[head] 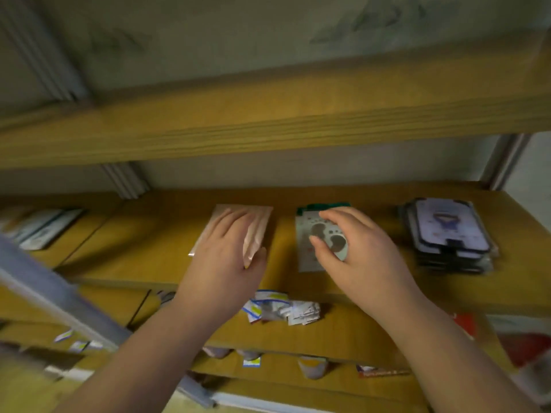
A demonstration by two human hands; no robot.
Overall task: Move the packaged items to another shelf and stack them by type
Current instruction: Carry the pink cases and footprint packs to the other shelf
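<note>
The pink packet point(241, 231) and the green-topped packet point(310, 234) lay side by side on the middle shelf point(149, 242). Your left hand point(226, 254) rested flat and open on the pink one; your right hand point(351, 242) curled loosely over the other. Both were slick, so either could have slid off the front edge, or into the dark-cased stack point(450, 234) nearby, mixing types.

No text, label or number is legible on any package; motion blur smears all the printing.
</note>
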